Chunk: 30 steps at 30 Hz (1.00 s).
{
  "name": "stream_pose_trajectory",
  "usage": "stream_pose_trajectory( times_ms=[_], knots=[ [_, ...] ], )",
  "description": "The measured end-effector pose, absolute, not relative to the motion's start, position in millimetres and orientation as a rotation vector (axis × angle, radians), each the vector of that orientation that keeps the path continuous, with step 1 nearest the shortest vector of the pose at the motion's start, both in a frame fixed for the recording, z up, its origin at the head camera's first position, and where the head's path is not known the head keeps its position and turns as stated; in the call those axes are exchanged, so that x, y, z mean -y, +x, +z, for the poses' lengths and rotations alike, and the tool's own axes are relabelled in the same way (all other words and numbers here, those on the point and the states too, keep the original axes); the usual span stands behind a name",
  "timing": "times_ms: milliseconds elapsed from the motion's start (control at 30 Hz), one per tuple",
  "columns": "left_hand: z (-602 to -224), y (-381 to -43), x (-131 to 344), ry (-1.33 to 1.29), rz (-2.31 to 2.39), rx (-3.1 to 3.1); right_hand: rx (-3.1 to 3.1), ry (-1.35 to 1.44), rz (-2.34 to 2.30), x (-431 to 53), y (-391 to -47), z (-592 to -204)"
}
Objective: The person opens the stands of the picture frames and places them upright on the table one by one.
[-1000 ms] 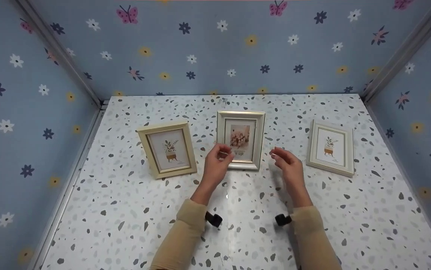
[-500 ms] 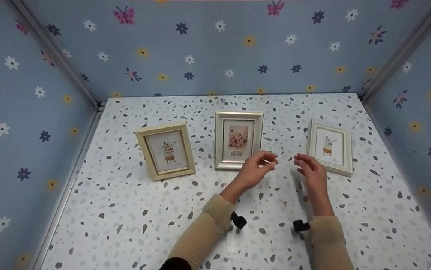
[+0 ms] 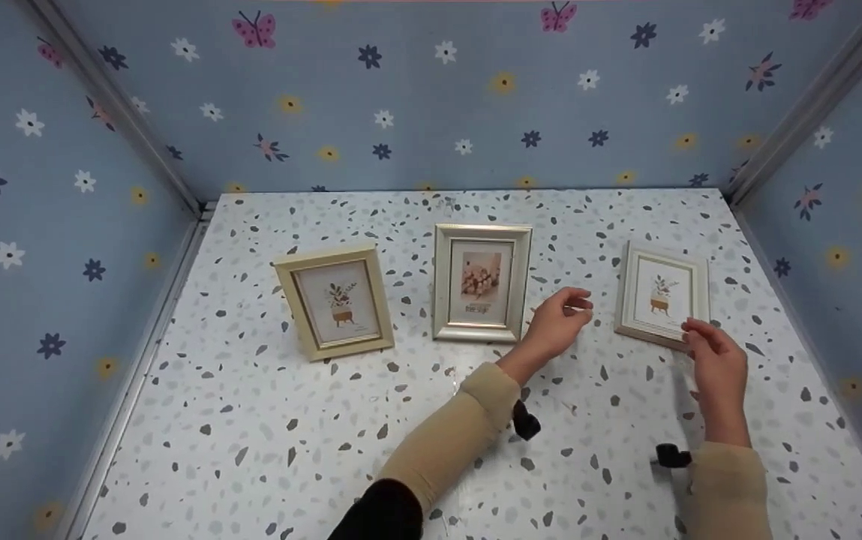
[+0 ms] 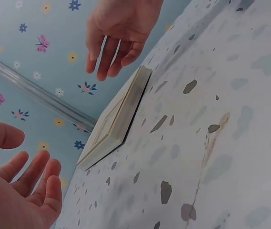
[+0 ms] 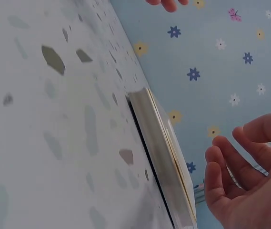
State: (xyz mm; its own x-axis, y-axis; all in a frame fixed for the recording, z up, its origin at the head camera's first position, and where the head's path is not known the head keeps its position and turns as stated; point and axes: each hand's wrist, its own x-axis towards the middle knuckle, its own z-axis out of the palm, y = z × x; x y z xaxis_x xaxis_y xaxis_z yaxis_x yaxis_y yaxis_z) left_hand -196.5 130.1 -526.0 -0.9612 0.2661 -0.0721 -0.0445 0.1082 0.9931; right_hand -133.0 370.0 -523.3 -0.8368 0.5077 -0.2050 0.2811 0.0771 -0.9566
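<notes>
A cream picture frame (image 3: 662, 294) with a potted-plant print lies flat, face up, at the right of the table. Near its front right corner hovers my right hand (image 3: 720, 367), fingers loosely bent and holding nothing. My left hand (image 3: 557, 324), also without anything in it, is between this frame and a silver-edged frame (image 3: 482, 283) that stands upright in the middle. In the left wrist view the lying frame (image 4: 114, 121) shows its side edge, with a gap between it and the left fingers (image 4: 33, 179). The right wrist view has the frame (image 5: 161, 157) beside the curved right fingers (image 5: 240, 164).
A gold picture frame (image 3: 335, 301) stands tilted back at the left. The speckled white table (image 3: 250, 450) runs back to a blue flowered wall (image 3: 431, 97), with similar panels along both sides. Both wrists carry a small black camera.
Both hands have moved right, from in front of the middle frame toward the lying frame on the right. All three frames stay where they were.
</notes>
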Motion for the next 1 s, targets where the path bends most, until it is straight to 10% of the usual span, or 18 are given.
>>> stream_pose_trajectory(
  times_ms=[433, 1000],
  knots=[
    [-541.4, -220.5, -185.3, -0.287, 2.0, -1.813, 2.503, -0.969, 1.435, -408.4, -155.3, -542.3],
    [-547.1, -209.2, -195.2, -0.002, 1.784, -1.905, 2.533, -0.999, 1.451, -421.8, -165.2, -553.1]
  ],
)
